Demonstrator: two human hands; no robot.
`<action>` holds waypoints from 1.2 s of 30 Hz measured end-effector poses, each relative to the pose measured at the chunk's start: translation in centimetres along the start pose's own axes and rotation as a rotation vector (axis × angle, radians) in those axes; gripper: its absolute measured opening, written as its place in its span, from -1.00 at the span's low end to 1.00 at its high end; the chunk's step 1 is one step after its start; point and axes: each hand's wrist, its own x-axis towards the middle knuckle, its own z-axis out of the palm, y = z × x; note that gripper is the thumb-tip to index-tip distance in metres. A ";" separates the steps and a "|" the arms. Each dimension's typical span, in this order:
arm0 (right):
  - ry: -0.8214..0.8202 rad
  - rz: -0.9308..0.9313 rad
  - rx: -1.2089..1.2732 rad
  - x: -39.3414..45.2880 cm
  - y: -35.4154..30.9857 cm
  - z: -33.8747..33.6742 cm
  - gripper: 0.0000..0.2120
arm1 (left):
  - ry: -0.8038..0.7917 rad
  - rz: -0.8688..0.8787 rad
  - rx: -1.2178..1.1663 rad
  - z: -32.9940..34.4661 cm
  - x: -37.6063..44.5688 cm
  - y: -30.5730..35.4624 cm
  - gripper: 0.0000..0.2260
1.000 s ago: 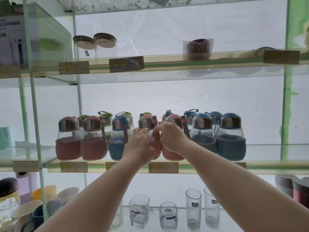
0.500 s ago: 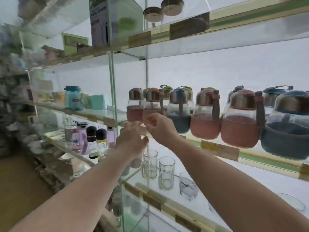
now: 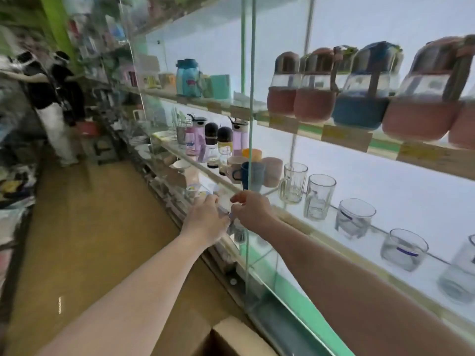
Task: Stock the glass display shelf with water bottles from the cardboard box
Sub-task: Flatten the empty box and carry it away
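Observation:
Several round water bottles with pink (image 3: 313, 104) or blue (image 3: 359, 109) sleeves and metal caps stand in a row on the glass display shelf (image 3: 344, 136) at the upper right. My left hand (image 3: 205, 219) and my right hand (image 3: 253, 210) hang close together well below that shelf, in front of the lower shelf's edge. I see no bottle in either hand. The left hand shows only its back, with the fingers curled away. The right hand's thumb and fingers are slightly apart. A corner of the cardboard box (image 3: 236, 337) shows at the bottom edge; its inside is hidden.
An upright glass panel (image 3: 250, 124) rises just behind my hands. Glass mugs (image 3: 293, 182), tumblers (image 3: 354, 218) and coloured mugs (image 3: 253, 173) line the lower shelf. Small bottles (image 3: 223, 142) stand further left. A person (image 3: 51, 104) stands far down the brown-floored aisle (image 3: 90, 227).
Both hands left the pink bottle on the shelf and dropped down to the lower shelf's edge. The view swung left and down, bringing the aisle and the box corner into sight.

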 end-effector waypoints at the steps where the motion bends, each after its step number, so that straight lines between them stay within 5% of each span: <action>1: -0.024 0.021 -0.006 -0.7 0.6 1.2 -0.70 | -0.016 -0.025 -0.011 0.8 -0.8 -1.0 -0.56; 13: -0.332 0.219 -0.074 -7.3 11.0 11.9 -0.71 | -0.230 -0.362 -0.142 10.6 -9.1 -9.4 -0.56; 26: -0.690 0.202 -0.122 -3.3 19.7 17.4 -0.69 | -0.141 -0.840 -0.180 20.9 -8.9 -11.1 -0.59; 36: -0.825 0.334 -0.135 -6.9 25.5 22.6 -0.62 | -0.178 -1.011 -0.254 27.5 -12.7 -14.7 -0.59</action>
